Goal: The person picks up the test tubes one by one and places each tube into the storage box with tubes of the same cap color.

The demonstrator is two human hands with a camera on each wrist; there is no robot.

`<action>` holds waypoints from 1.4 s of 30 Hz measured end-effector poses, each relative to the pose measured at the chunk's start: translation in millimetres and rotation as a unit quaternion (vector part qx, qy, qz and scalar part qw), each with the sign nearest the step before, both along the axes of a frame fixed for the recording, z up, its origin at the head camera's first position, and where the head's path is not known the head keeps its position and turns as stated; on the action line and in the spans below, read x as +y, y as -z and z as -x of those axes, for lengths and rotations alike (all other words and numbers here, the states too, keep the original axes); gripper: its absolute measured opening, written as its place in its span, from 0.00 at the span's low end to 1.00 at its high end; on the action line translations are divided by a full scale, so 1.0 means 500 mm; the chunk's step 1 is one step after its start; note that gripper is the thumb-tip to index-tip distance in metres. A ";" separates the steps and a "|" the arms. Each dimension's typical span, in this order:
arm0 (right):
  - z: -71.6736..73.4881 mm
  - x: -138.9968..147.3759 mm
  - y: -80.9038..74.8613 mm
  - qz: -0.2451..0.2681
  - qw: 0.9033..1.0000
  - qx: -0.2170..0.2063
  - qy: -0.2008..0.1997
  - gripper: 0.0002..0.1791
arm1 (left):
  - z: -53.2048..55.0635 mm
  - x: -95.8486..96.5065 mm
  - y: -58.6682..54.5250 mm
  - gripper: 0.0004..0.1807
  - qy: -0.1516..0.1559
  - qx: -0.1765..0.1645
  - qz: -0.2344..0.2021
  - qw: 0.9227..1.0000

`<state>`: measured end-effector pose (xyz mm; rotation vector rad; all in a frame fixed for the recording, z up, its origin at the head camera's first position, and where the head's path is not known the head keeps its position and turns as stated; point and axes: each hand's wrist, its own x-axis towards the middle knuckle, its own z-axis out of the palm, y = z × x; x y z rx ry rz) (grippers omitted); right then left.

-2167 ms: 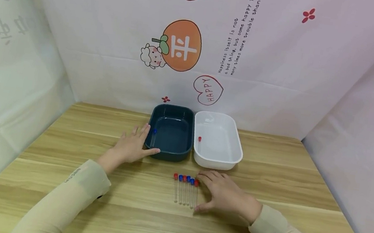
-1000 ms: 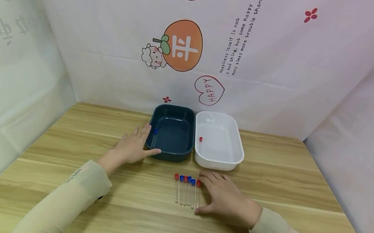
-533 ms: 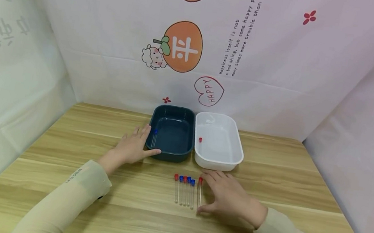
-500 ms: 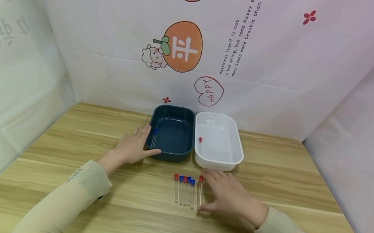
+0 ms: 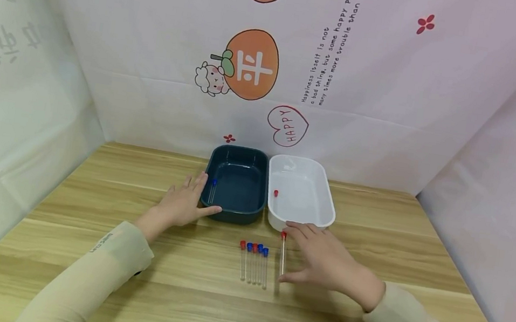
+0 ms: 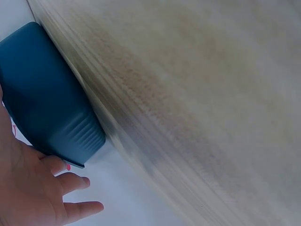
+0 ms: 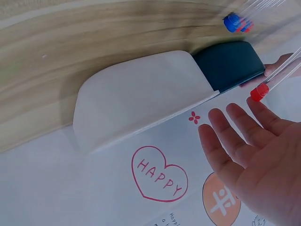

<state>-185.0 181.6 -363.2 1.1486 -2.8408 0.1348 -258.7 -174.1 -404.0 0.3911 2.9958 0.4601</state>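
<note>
My right hand (image 5: pixel 323 259) pinches a clear test tube with a red cap (image 5: pixel 282 255) lengthwise, fingertip at the cap and thumb at the lower end. It is raised off the table in front of the white tray (image 5: pixel 298 227). In the right wrist view the red cap (image 7: pixel 259 92) sits against the index fingertip. My left hand (image 5: pixel 180 202) rests with spread fingers on the left side and front corner of the dark blue tray (image 5: pixel 235 215). In the left wrist view those fingers lie along the outer wall of the blue tray (image 6: pixel 51 94).
Several test tubes with red and blue caps (image 5: pixel 253 264) lie in a row on the wooden table (image 5: pixel 180 303), left of my right hand. One blue-capped tube (image 5: pixel 213 190) lies in the blue tray, a red-capped one (image 5: pixel 275 193) in the white tray. A printed cloth (image 5: pixel 363 142) hangs behind.
My right hand has drawn the red-capped test tube away from the right end of the row, lifted it and moved it toward the white tray. The left hand has stayed on the blue tray.
</note>
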 end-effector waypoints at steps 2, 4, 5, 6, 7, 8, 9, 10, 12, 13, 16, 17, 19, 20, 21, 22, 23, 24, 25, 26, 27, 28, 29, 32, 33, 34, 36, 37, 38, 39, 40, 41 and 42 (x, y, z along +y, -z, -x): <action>0.002 0.001 -0.004 0.000 1.000 0.001 -0.001 0.56 | 0.000 -0.001 0.000 0.62 0.000 -0.001 0.002 1.000; 0.005 0.001 -0.008 0.001 1.000 0.004 -0.003 0.56 | 0.000 -0.001 0.000 0.62 -0.001 -0.003 0.004 1.000; 0.007 0.002 -0.010 0.003 1.000 0.005 -0.003 0.56 | 0.000 -0.002 0.001 0.62 -0.001 -0.003 0.005 1.000; 0.010 0.002 -0.012 0.005 1.000 0.007 -0.003 0.55 | 0.000 -0.002 0.001 0.62 -0.002 -0.004 0.007 1.000; 0.012 0.003 -0.015 0.007 1.000 0.007 -0.001 0.55 | 0.000 -0.002 0.001 0.61 -0.002 -0.004 0.007 1.000; 0.014 0.003 -0.017 0.011 1.000 0.007 0.001 0.55 | 0.000 -0.002 0.002 0.61 -0.002 -0.003 0.007 1.000; 0.016 0.003 -0.019 0.015 1.000 0.007 0.004 0.55 | 0.001 -0.002 0.002 0.62 -0.002 -0.002 0.007 1.000; 0.019 0.004 -0.021 0.019 1.000 0.007 0.006 0.54 | 0.001 -0.002 0.003 0.62 -0.002 -0.002 0.007 1.000; 0.024 0.005 -0.024 0.026 1.000 0.008 0.008 0.54 | 0.002 -0.002 0.003 0.62 -0.001 0.000 0.006 1.000; 0.027 0.006 -0.026 0.029 0.999 0.009 0.008 0.54 | 0.003 -0.002 0.004 0.62 -0.001 0.000 0.006 1.000; 0.038 0.008 -0.030 0.036 0.999 0.012 0.010 0.53 | 0.003 -0.002 0.005 0.62 -0.001 0.001 0.008 1.000; 0.042 0.009 -0.031 0.039 0.999 0.012 0.012 0.53 | 0.003 -0.002 0.005 0.62 0.000 0.001 0.009 1.000; 0.050 0.012 -0.034 0.043 0.999 0.011 0.013 0.53 | 0.002 -0.002 0.005 0.62 0.000 0.000 0.009 1.000; 0.054 0.013 -0.035 0.044 0.999 0.009 0.015 0.53 | 0.002 -0.002 0.005 0.61 -0.001 -0.001 0.009 1.000; 0.058 0.015 -0.037 0.045 0.999 0.007 0.016 0.53 | 0.001 -0.002 0.004 0.61 -0.001 -0.002 0.009 1.000; 0.062 0.017 -0.039 0.046 0.999 0.004 0.016 0.53 | 0.001 -0.002 0.004 0.61 0.000 -0.002 0.009 1.000; 0.067 0.018 -0.041 0.046 0.999 0.003 0.017 0.53 | 0.000 -0.002 0.004 0.61 0.000 -0.002 0.009 1.000; 0.072 0.020 -0.043 0.047 0.999 0.001 0.017 0.53 | 0.000 -0.001 0.003 0.61 0.000 -0.002 0.009 1.000; 0.077 0.021 -0.045 0.048 0.999 -0.001 0.018 0.53 | 0.001 -0.001 0.004 0.61 0.000 -0.002 0.010 1.000; 0.082 0.023 -0.047 0.048 0.999 -0.004 0.019 0.53 | 0.001 -0.001 0.003 0.61 0.000 -0.002 0.009 1.000; 0.087 0.025 -0.050 0.051 0.998 -0.007 0.019 0.53 | 0.002 -0.001 0.004 0.61 -0.001 -0.001 0.009 1.000; 0.092 0.025 -0.052 0.054 0.998 -0.010 0.018 0.53 | 0.002 -0.001 0.004 0.61 -0.001 0.000 0.008 1.000; 0.096 0.026 -0.054 0.055 0.998 -0.013 0.018 0.53 | 0.002 -0.002 0.004 0.61 -0.001 0.000 0.008 1.000; 0.107 0.029 -0.060 0.065 0.997 -0.029 0.013 0.53 | 0.000 -0.003 0.003 0.61 -0.003 -0.001 0.003 1.000; 0.111 0.030 -0.061 0.069 0.997 -0.033 0.011 0.53 | 0.000 -0.003 0.003 0.61 -0.002 -0.002 0.002 1.000; 0.115 0.031 -0.063 0.071 0.997 -0.035 0.009 0.52 | 0.000 -0.004 0.003 0.61 -0.002 -0.002 0.002 1.000; 0.123 0.034 -0.065 0.075 0.997 -0.034 0.008 0.51 | -0.001 -0.004 0.003 0.62 -0.003 -0.003 0.002 1.000; 0.128 0.035 -0.066 0.075 0.997 -0.031 0.008 0.51 | 0.000 -0.004 0.003 0.62 -0.004 -0.003 0.001 1.000; 0.132 0.036 -0.067 0.076 0.997 -0.029 0.010 0.50 | 0.000 -0.004 0.003 0.62 -0.003 -0.002 0.001 1.000; 0.136 0.037 -0.068 0.076 0.997 -0.029 0.012 0.50 | 0.000 -0.004 0.003 0.62 -0.003 -0.002 -0.001 1.000; 0.140 0.038 -0.068 0.076 0.997 -0.029 0.014 0.50 | 0.000 -0.003 0.003 0.62 -0.003 -0.002 -0.001 1.000; 0.144 0.039 -0.069 0.075 0.997 -0.030 0.017 0.50 | 0.000 -0.003 0.003 0.62 -0.003 -0.003 -0.001 1.000; 0.148 0.039 -0.070 0.073 0.997 -0.033 0.020 0.50 | -0.001 -0.003 0.002 0.62 -0.003 -0.004 -0.002 1.000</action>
